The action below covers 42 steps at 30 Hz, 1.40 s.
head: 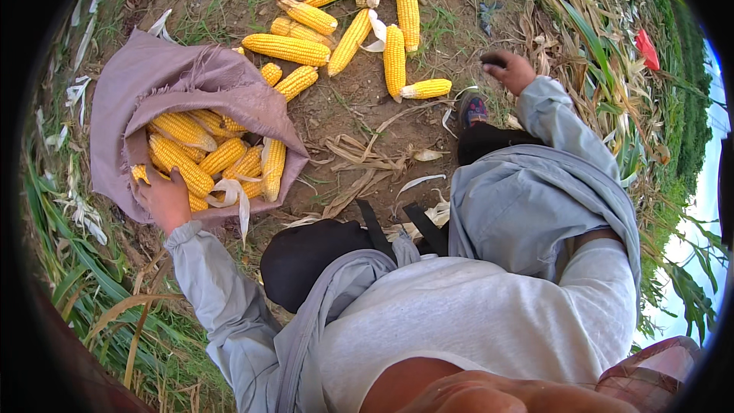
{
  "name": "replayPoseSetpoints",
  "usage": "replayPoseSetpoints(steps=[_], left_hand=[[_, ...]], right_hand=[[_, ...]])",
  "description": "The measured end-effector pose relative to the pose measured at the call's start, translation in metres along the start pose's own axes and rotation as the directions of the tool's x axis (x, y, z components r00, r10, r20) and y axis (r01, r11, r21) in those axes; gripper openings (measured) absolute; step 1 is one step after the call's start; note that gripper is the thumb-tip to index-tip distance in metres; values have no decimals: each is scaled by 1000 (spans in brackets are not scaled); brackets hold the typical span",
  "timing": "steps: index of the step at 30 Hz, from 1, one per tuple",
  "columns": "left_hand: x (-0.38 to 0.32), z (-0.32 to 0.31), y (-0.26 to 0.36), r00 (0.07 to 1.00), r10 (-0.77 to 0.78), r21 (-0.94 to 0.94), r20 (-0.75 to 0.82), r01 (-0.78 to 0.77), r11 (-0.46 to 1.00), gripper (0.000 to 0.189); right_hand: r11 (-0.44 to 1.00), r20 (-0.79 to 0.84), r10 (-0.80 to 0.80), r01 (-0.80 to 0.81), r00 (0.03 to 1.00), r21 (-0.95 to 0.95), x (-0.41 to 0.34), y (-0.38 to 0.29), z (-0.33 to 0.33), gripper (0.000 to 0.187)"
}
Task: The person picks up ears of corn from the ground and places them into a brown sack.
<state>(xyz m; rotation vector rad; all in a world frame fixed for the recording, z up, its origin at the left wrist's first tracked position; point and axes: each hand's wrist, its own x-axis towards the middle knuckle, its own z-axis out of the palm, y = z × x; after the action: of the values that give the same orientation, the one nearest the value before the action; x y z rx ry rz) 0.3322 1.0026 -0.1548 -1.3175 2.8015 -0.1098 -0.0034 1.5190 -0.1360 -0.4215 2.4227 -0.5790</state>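
Note:
At the mouth of a mauve woven sack (114, 115), my left hand (166, 201) has its fingers over a yellow corn cob (138, 172), partly hidden beneath them. Several husked cobs (180, 163) fill the sack's opening, and a strip of pale husk (243, 215) hangs over its rim. Off to the right, my right hand (512, 73) is above the ground with nothing in it, thumb and fingers apart. Nearest to it is a short corn cob (426, 89) on the soil; more loose cobs (287, 49) lie scattered beyond the sack.
Dry husks and leaves (367, 166) litter the bare soil between the sack and my legs. My shoe (473, 109) is just below the right hand. Cut stalks (573, 40) line the right side, with a red object (647, 50) among them. Green leaves (97, 275) grow at lower left.

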Motion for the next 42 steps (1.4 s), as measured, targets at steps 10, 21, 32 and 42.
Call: replayPoseSetpoints(steps=[10,21,32,42], left_hand=[[-45,12,345,639,518,-424,568,-312,850,42],[-85,108,438,747,159,-609,646,377,698,49],[-25,106,482,730,340,-650,593,683,-332,46],[-93,-52,256,814,236,-774,531,579,-256,53]], right_hand=[[681,449,-384,576,807,-453,86,62,142,46],[780,123,-183,68,976,622,170,45,39,57],[135,171,-165,-150,971,979,192,30,108,42],[357,458,-737,-290,497,888,91,-147,106,47]])
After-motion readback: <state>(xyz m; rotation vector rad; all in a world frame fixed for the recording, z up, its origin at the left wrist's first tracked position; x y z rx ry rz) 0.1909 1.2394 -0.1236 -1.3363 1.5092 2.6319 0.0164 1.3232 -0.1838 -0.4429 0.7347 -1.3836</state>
